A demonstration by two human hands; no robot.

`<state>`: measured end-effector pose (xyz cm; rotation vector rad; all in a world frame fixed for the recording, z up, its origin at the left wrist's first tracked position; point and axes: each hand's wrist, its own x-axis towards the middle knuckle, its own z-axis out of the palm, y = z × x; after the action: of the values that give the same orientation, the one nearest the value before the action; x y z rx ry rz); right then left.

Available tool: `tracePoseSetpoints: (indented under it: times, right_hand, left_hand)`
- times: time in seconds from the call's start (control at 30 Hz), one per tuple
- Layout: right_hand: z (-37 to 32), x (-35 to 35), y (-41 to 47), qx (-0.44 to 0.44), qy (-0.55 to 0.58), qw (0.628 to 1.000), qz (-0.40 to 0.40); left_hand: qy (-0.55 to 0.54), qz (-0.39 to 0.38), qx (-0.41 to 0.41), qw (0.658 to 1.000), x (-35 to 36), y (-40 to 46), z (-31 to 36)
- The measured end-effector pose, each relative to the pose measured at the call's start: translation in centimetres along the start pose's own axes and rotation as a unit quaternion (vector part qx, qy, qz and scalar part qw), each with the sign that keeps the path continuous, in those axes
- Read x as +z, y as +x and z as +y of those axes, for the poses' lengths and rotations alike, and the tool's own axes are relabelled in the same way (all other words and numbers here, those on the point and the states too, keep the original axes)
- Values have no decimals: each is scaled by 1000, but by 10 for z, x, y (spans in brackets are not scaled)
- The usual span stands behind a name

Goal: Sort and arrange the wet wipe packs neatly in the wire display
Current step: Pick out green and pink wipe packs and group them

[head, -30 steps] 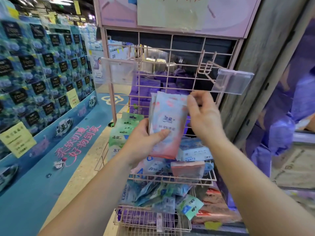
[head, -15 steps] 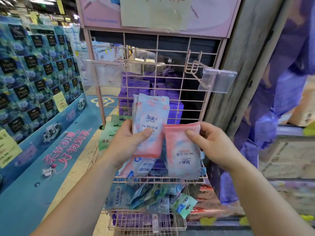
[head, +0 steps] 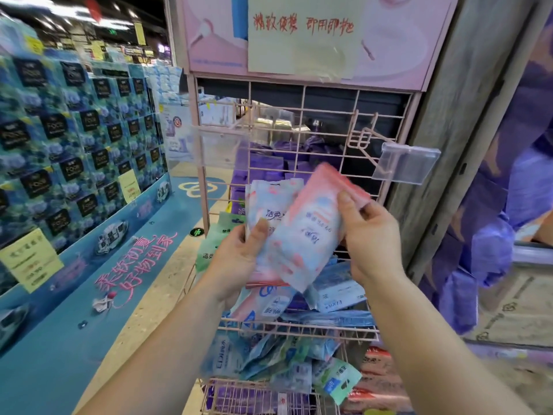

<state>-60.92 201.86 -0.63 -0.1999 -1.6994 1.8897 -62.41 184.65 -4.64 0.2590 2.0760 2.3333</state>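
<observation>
Up front, the left hand (head: 236,262) is gripping an upright stack of pink-and-blue wet wipe packs (head: 270,205), thumb curled across the printed front and the fingers hidden behind it. Just beside it, the right hand (head: 371,238) is pinching a tilted pink wet wipe pack (head: 305,232) near its upper right corner, thumb on the face and the other fingers wrapped round the back; this pack is leaning across the stack and covering most of it, and its edges are blurring. Both hands are holding the packs in front of the pink wire display (head: 299,327), above its upper basket, where loose blue packs (head: 338,292) are lying in a jumble, partly hidden by the wrists. Below, the lower basket (head: 269,390) is holding more mixed packs, its bottom cut off by the frame edge. A clear price tag holder (head: 407,163) is sticking out on a hook at right. Green packs (head: 221,235) are peeking from behind the left hand.
</observation>
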Motion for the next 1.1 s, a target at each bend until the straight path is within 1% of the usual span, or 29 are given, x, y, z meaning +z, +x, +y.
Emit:
tracePoseSetpoints:
  times: [0.03,0.1,0.17,0.2,0.27,0.33,0.37,0.43,0.47,0.53,0.57,0.63,0.7,0.73,0.83,0.93,0.97,1.0,1.07,1.1]
  right_hand:
    - [-1,-4,1,35,60,997,25]
    - [-3,-7,-2,106,173,979,36]
    - [1,-4,-12,145,196,970,1]
    - [4,0,-20,151,175,973,-27]
    - [11,3,-34,145,81,981,-100]
    - [17,0,-43,141,-16,971,-192]
    - [18,-3,-43,151,-42,964,-214]
    - [16,-10,-37,177,-54,959,-215]
    - [14,-12,-32,184,-38,961,-203]
    - [9,-15,-22,170,2,968,-184]
    - [7,-13,-21,160,3,970,-182]
    - [10,-6,-22,149,-37,972,-180]
    - [21,5,-25,127,-79,976,-158]
    - [25,10,-26,109,-98,978,-150]
    - [21,15,-23,69,-155,970,-176]
    - [18,-3,-6,27,-213,958,-191]
    - [19,-10,-2,17,-243,947,-209]
    - [21,-15,-2,6,-297,921,-250]
    - [35,-16,-10,-20,-407,842,-353]
    - [44,-11,-19,-36,-424,817,-390]
  left_hand:
    - [-8,14,-3,1000,-1,1,0]
    - [-16,44,-17,999,0,2,1]
    - [-20,70,-7,997,3,5,1]
    - [-27,82,-2,996,5,6,2]
    - [-59,89,-25,994,7,9,2]
    - [-100,81,-39,991,5,9,3]
    - [-112,71,-46,990,3,10,1]
    - [-120,56,-62,989,-1,10,-2]
    - [-117,54,-61,990,-2,9,-3]
    - [-106,49,-53,992,-1,6,-2]
    - [-102,34,-55,993,0,5,-2]
    - [-111,-6,-70,991,0,4,0]
    - [-118,-62,-86,987,1,4,2]
    - [-121,-75,-85,986,2,4,4]
    - [-128,-46,-57,989,-1,3,7]
    - [-137,-23,-43,989,-15,4,10]
    - [-142,-18,-40,989,-20,5,11]
    - [-146,-11,-34,989,-24,6,11]
    - [-153,-2,-28,988,-32,6,9]
    - [-154,0,-25,988,-34,6,7]
